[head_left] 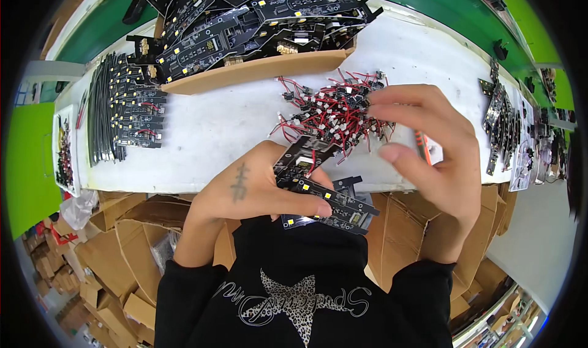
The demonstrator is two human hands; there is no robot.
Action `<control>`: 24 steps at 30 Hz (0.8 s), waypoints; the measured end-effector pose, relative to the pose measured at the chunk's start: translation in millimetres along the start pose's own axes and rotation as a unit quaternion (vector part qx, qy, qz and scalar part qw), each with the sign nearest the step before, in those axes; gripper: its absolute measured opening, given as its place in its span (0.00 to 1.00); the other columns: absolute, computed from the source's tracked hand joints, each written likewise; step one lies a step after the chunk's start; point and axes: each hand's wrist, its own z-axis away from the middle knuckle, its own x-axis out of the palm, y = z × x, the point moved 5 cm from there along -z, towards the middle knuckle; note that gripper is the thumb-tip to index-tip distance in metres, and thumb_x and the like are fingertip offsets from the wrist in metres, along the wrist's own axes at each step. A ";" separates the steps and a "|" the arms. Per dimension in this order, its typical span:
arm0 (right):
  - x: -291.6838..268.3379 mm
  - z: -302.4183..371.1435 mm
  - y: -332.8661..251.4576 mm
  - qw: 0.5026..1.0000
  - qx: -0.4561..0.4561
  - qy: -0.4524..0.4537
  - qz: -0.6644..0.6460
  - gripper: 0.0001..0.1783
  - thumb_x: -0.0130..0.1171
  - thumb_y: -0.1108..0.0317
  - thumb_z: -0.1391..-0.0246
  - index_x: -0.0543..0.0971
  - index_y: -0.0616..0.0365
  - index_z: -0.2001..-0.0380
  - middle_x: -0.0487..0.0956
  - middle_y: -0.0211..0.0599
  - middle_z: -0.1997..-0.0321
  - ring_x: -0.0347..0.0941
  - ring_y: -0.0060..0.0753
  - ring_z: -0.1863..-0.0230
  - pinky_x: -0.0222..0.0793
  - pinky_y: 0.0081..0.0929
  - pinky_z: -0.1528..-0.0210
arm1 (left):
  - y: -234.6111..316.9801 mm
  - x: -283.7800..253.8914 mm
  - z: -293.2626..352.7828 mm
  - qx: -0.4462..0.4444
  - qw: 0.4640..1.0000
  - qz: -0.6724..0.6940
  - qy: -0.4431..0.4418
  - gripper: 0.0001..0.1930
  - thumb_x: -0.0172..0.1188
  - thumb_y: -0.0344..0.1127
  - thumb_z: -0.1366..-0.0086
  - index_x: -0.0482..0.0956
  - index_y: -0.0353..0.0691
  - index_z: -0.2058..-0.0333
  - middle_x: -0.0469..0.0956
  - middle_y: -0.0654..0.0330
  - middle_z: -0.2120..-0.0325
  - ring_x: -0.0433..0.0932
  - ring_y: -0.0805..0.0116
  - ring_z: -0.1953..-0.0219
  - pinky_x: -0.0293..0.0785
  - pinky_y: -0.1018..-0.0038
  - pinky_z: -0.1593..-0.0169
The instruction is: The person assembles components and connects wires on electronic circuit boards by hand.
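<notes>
My left hand (245,192) grips a few black circuit boards (346,210) with yellow-white LED squares, its thumb pressed over the lower one. Another board in that grip (303,161) stands tilted up, and a short red wire shows on it. Just beyond lies a heap of small parts with red and black wires and white plugs (343,112). At the heap's right side is my right hand (438,146), thumb and fingers apart, fingertips over its edge. Nothing shows between them; whether they touch the heap I cannot tell.
A cardboard box (263,69) heaped with black boards stands at the back of the white table (208,121). Black cables (104,115) and a row of boards (138,127) lie left. An orange-and-black tool (421,144) sits behind my right hand. Cardboard cartons (138,241) stand below the table edge.
</notes>
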 end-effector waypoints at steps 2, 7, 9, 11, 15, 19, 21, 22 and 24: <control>7.5 -8.3 -6.2 0.999 -0.021 -0.035 -0.022 0.18 0.66 0.73 0.60 0.82 0.63 0.60 0.78 0.45 0.55 0.75 0.40 0.55 0.69 0.32 0.52 | -2.1 1.1 -2.3 0.046 0.999 -0.014 -0.018 0.13 0.72 0.34 0.50 0.82 0.37 0.66 0.78 0.67 0.79 0.71 0.81 0.79 0.64 0.82 0.76; 23.0 -23.0 -18.9 0.980 -0.064 -0.159 -0.104 0.13 0.68 0.75 0.63 0.80 0.64 0.70 0.78 0.41 0.71 0.76 0.39 0.70 0.70 0.29 0.69 | 0.7 3.2 -2.6 -0.013 0.996 -0.017 -0.085 0.15 0.70 0.35 0.48 0.81 0.34 0.64 0.79 0.64 0.76 0.72 0.81 0.76 0.67 0.80 0.74; 26.0 -23.2 -18.2 0.973 -0.056 -0.185 -0.127 0.11 0.68 0.75 0.62 0.79 0.63 0.72 0.77 0.40 0.73 0.75 0.37 0.73 0.68 0.29 0.72 | 15.0 5.6 -2.1 -0.008 0.990 -0.062 -0.127 0.16 0.69 0.35 0.49 0.81 0.31 0.64 0.78 0.64 0.78 0.72 0.80 0.76 0.67 0.79 0.73; 29.6 -22.2 -19.3 0.965 -0.049 -0.212 -0.149 0.10 0.68 0.76 0.62 0.79 0.63 0.73 0.76 0.38 0.75 0.74 0.36 0.76 0.67 0.28 0.75 | 8.8 5.4 -1.9 -0.014 0.985 -0.086 -0.148 0.16 0.69 0.35 0.49 0.80 0.30 0.64 0.78 0.63 0.80 0.72 0.78 0.77 0.68 0.77 0.73; 35.4 -17.5 -21.0 0.955 -0.051 -0.239 -0.171 0.07 0.64 0.72 0.55 0.75 0.60 0.77 0.72 0.36 0.79 0.72 0.38 0.78 0.64 0.31 0.77 | 8.3 6.4 -2.1 -0.056 0.967 -0.162 -0.191 0.19 0.73 0.40 0.49 0.81 0.31 0.65 0.79 0.60 0.81 0.75 0.77 0.79 0.69 0.77 0.75; 32.3 -17.1 -21.3 0.956 -0.034 -0.266 -0.120 0.08 0.65 0.73 0.56 0.75 0.59 0.79 0.71 0.34 0.81 0.71 0.35 0.80 0.63 0.30 0.79 | 9.8 6.9 -5.7 -0.044 0.947 -0.231 -0.219 0.20 0.71 0.43 0.48 0.82 0.31 0.66 0.77 0.57 0.83 0.75 0.73 0.81 0.68 0.74 0.76; 32.6 -14.6 -18.4 0.957 -0.040 -0.258 -0.125 0.06 0.66 0.75 0.59 0.77 0.61 0.78 0.73 0.34 0.81 0.70 0.32 0.81 0.61 0.28 0.80 | 10.0 6.8 -4.6 -0.049 0.950 -0.225 -0.212 0.20 0.71 0.43 0.48 0.82 0.31 0.66 0.77 0.56 0.83 0.75 0.71 0.81 0.68 0.74 0.76; 32.6 -13.0 -16.7 0.960 -0.042 -0.246 -0.128 0.06 0.68 0.77 0.62 0.80 0.62 0.77 0.75 0.34 0.80 0.70 0.29 0.82 0.60 0.25 0.82 | 9.1 7.0 -5.1 -0.053 0.951 -0.220 -0.210 0.19 0.71 0.44 0.48 0.82 0.32 0.66 0.77 0.56 0.84 0.74 0.70 0.81 0.67 0.73 0.76; 37.5 -10.1 -17.8 0.955 -0.051 -0.251 -0.151 0.06 0.68 0.78 0.62 0.80 0.62 0.76 0.75 0.35 0.80 0.71 0.29 0.81 0.61 0.25 0.82 | 7.1 7.6 -7.0 -0.008 0.949 -0.230 -0.216 0.19 0.70 0.43 0.48 0.82 0.32 0.67 0.77 0.56 0.84 0.75 0.70 0.81 0.67 0.73 0.76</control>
